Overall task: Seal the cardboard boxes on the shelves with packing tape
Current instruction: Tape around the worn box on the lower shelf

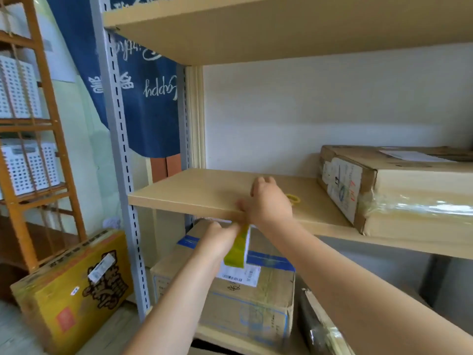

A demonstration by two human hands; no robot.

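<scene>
2 hands are in shot, both reaching up from the bottom of the frame toward the middle shelf (194,193). The left hand (220,239), centre frame just under the shelf's front edge, grips a roll of packing tape (238,248), yellowish and standing on edge, right against its fingers. The right hand (268,201) sits just above it at the shelf edge, fingers curled; it is blurred, so I cannot tell whether it pinches the tape end.

Count the boxes: 3 cardboard ones. 1 brown box (399,190) on the middle shelf at right of frame, its near side wrapped in glossy tape, well apart from both hands. 1 box with blue tape (245,290) on the lower shelf, directly below the roll, a white label on top. 1 yellow printed box (74,290) leaning at lower left beside the grey upright. A small yellow ring (294,199) lies on the shelf just right of the right hand.

2 white baskets (18,90) sit in a wooden rack at left of frame, and 1 blue cloth (143,98) hangs at upper left.
</scene>
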